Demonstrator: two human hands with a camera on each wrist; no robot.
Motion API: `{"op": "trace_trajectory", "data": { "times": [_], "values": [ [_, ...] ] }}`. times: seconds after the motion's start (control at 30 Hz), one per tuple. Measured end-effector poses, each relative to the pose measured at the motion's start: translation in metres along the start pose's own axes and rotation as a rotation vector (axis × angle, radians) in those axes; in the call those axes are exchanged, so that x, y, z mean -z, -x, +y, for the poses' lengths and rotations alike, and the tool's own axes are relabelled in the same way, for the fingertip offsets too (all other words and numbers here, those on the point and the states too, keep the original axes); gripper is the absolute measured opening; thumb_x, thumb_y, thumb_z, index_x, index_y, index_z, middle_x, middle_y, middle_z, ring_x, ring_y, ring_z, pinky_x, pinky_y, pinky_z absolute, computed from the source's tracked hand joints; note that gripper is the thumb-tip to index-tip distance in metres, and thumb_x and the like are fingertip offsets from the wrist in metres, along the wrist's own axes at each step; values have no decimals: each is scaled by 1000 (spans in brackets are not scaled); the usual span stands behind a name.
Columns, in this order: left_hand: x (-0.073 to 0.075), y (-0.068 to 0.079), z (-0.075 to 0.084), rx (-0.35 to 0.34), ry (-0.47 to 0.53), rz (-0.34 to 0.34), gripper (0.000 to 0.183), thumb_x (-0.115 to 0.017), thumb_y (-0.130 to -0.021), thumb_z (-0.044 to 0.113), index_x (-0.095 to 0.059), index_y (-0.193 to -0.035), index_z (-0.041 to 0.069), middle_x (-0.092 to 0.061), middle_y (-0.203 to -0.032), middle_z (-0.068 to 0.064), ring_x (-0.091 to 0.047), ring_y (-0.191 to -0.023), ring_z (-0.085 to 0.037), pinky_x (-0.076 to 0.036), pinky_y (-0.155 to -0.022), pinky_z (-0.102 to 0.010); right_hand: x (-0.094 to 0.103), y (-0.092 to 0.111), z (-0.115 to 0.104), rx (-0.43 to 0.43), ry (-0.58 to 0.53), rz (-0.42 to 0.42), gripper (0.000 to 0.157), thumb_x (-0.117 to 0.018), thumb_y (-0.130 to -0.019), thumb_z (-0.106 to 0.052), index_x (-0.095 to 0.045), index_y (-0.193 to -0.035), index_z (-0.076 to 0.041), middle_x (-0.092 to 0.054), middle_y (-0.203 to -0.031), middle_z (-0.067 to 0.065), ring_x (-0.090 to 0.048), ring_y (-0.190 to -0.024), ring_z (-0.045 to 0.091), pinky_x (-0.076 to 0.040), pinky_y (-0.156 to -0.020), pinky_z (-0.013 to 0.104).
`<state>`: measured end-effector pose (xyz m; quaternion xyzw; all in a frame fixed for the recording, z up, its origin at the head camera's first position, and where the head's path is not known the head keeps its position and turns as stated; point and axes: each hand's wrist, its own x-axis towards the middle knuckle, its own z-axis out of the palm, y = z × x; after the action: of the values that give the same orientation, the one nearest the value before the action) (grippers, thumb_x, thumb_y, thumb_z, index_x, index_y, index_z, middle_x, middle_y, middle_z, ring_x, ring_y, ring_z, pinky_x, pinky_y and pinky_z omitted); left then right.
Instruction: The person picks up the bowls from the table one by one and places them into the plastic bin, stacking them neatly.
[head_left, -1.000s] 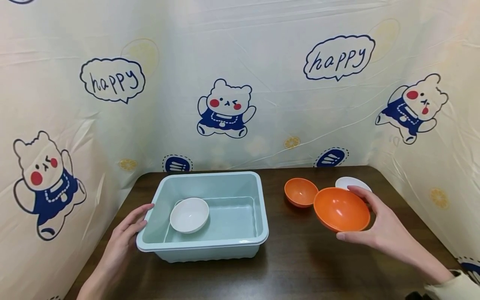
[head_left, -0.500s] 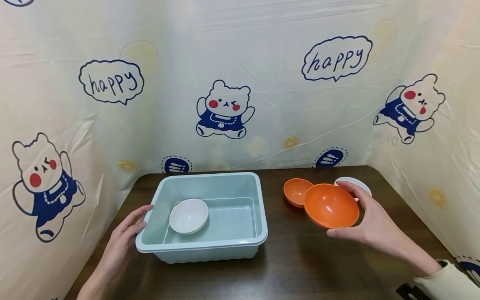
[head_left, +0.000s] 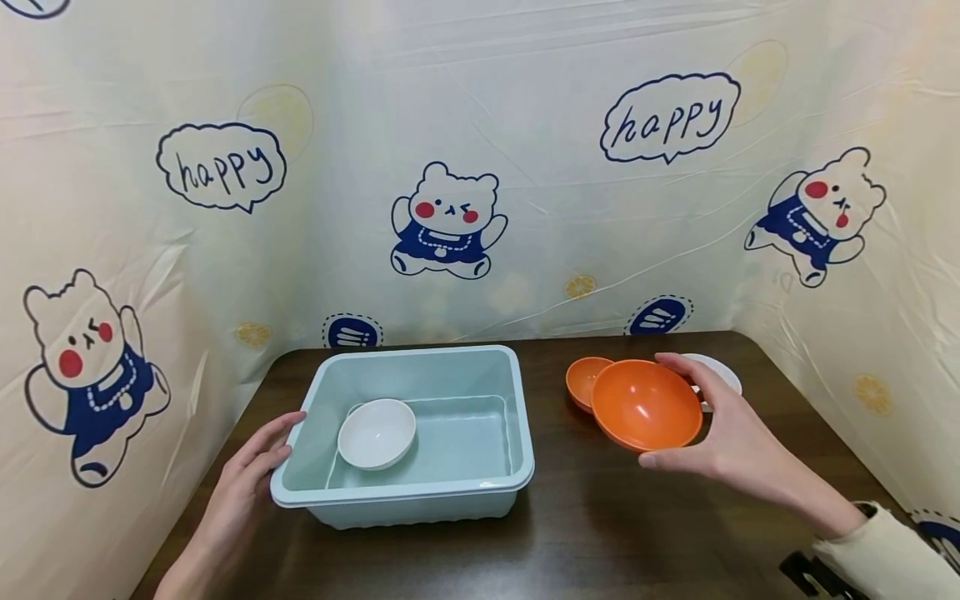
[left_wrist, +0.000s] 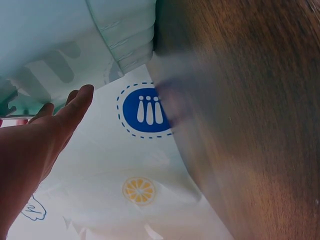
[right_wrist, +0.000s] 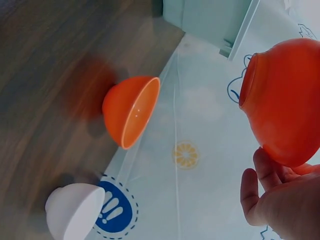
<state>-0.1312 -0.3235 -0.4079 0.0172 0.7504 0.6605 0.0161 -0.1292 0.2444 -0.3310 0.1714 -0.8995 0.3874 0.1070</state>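
My right hand (head_left: pixel 716 442) grips a large orange bowl (head_left: pixel 647 406) by its right side, thumb at the near rim and fingers at the far rim. The bowl is raised above the table, its mouth tipped toward the head camera. In the right wrist view its outside and foot ring show. Behind it sits a smaller orange bowl (head_left: pixel 583 383), partly covered in the head view. My left hand (head_left: pixel 243 479) rests its fairly straight fingers against the left rim of a pale green plastic tub (head_left: pixel 412 492). Inside the tub stands a white bowl (head_left: pixel 377 433), toward the left.
Another white bowl (right_wrist: pixel 75 211) stands at the back right of the dark wooden table (head_left: pixel 585 533), partly hidden behind my right hand in the head view. A printed sheet (head_left: pixel 540 208) with bears closes off the back and both sides.
My right hand has carried the large orange bowl to the left and slightly back, so it covers more of the small orange bowl. My left hand stays at the tub rim.
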Motion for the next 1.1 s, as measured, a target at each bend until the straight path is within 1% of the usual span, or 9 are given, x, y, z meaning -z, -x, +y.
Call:
{"op": "trace_trajectory", "data": {
  "times": [0.1, 0.2, 0.3, 0.47, 0.57, 0.7, 0.8, 0.93, 1.1],
  "values": [
    [0, 0, -1, -14, 5, -3, 51, -44, -115, 31, -38, -161, 11, -28, -167, -14, -48, -128, 4, -51, -90, -24, 0, -3, -2, -2, 1, -13, 106, -101, -68, -34, -43, -157, -22, -53, -146, 2, -48, -118, 21, -51, -86, 40],
    [1, -1, -2, -15, 0, -1, 51, -45, -115, 32, -37, -162, 11, -30, -166, -12, -49, -127, 4, -52, -90, -25, -1, -5, -5, 1, 2, -19, 106, -101, -69, -35, -44, -156, -22, -53, -147, 3, -49, -119, 23, -51, -87, 44],
    [0, -1, -1, -11, -4, 1, 52, -45, -115, 32, -38, -161, 12, -28, -167, -15, -49, -127, 4, -52, -90, -26, -2, -8, -8, 6, -1, -23, 105, -101, -68, -35, -44, -156, -22, -53, -147, 3, -51, -120, 25, -51, -87, 46],
    [0, -1, 0, -7, 0, -2, 51, -45, -115, 32, -38, -161, 11, -22, -169, -20, -50, -125, 4, -53, -89, -27, -4, -14, -13, 10, 2, -38, 106, -100, -68, -39, -44, -156, -22, -52, -149, 3, -51, -122, 27, -54, -86, 46],
    [0, -1, 1, 0, 4, -2, 51, -45, -115, 33, -38, -162, 13, -21, -170, -21, -52, -124, 3, -54, -88, -28, -5, -17, -16, 11, -2, -45, 107, -100, -68, -41, -43, -156, -22, -51, -150, 3, -50, -123, 27, -53, -88, 49],
    [0, -1, 0, 0, 21, 0, 50, -46, -115, 32, -39, -161, 14, -28, -168, -13, -55, -123, -1, -55, -87, -31, -8, -21, -19, 22, -8, -48, 107, -100, -68, -41, -44, -156, -21, -51, -150, 2, -50, -125, 26, -52, -91, 52],
    [0, 0, -1, -5, 30, 1, 50, -46, -115, 30, -40, -161, 13, -34, -164, -6, -56, -123, -3, -56, -87, -33, -9, -24, -20, 38, -11, -55, 107, -101, -68, -39, -44, -156, -20, -51, -151, 1, -51, -127, 24, -52, -94, 47],
    [0, 0, -2, -5, 30, 4, 49, -47, -114, 31, -41, -160, 13, -36, -162, -2, -57, -122, -2, -56, -86, -34, -12, -29, -23, 53, -20, -73, 107, -100, -68, -39, -44, -156, -19, -50, -151, 1, -52, -129, 23, -53, -95, 40],
    [1, 1, -3, -17, 35, 8, 49, -46, -115, 30, -41, -160, 12, -40, -159, 1, -56, -123, -2, -56, -86, -33, -14, -36, -30, 64, -18, -84, 107, -100, -68, -41, -44, -156, -18, -51, -149, 2, -54, -125, 23, -54, -93, 47]
  ]
}}
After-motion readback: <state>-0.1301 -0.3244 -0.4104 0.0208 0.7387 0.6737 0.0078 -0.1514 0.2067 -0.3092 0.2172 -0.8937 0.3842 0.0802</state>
